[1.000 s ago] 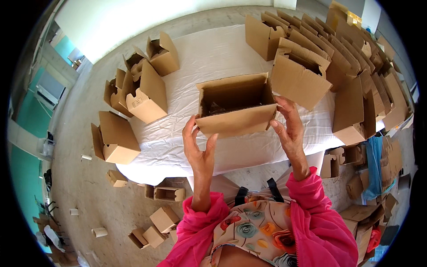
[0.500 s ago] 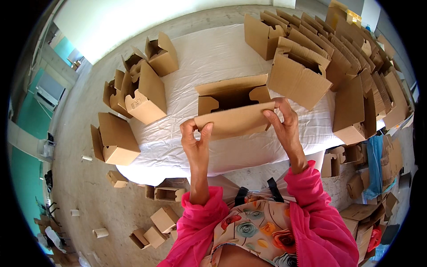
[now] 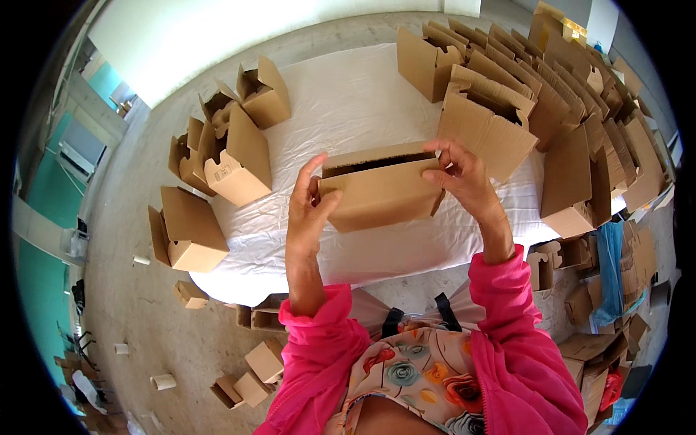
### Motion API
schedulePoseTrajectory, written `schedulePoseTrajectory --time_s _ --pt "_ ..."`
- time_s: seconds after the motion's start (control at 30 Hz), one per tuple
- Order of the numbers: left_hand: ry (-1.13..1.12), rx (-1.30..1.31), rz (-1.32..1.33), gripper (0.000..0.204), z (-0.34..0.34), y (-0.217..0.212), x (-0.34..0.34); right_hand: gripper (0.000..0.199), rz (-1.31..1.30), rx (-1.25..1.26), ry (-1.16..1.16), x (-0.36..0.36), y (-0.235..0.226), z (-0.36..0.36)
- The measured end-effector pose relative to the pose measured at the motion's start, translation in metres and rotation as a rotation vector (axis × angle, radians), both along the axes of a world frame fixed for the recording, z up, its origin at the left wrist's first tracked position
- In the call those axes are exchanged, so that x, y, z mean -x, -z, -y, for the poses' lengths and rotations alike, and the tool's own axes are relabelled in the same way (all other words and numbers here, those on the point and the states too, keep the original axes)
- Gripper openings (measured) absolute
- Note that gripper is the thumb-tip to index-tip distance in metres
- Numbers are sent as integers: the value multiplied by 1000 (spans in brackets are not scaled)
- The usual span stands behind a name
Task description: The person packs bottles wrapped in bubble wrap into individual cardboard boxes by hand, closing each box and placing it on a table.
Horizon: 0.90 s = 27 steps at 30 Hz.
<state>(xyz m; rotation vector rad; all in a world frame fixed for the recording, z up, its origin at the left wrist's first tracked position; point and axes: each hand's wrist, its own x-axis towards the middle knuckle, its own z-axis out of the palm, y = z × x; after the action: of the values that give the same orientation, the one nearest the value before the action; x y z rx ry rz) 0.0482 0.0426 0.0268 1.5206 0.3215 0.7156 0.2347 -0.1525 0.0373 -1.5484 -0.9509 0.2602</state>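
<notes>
Matte brown corrugated box (image 3: pixel 380 190) between left hand (image 3: pixel 308 210) and right hand (image 3: pixel 464 177)

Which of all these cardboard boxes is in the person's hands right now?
The box lifted over the table's near edge, left hand and right hand on its ends. All the others rest on the table or floor.

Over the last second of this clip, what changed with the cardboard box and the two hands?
The cardboard box went from wide open on top to nearly shut: its top flap was folded down, leaving a narrow slit. The left hand slid from the box's lower left corner up its left end; the right hand kept its grip on the right end. The other boxes on the white table stayed put.
</notes>
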Motion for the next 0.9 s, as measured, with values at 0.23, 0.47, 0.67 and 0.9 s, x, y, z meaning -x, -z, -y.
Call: schedulePoseTrajectory --time_s 0.23,0.47,0.67,0.9 --pt "-188 -303 -43 30 -4 24 -1 39 373 33 189 12 18 -11" --pt "-168 -181 -54 22 -10 34 -8 55 179 132 -262 -14 15 -6" --pt "-202 -21 108 23 -29 45 -20 64 362 257 -197 -15 -4 -11" --pt "-762 -115 228 32 -54 124 -32 65 418 61 3 -21 6 -95"
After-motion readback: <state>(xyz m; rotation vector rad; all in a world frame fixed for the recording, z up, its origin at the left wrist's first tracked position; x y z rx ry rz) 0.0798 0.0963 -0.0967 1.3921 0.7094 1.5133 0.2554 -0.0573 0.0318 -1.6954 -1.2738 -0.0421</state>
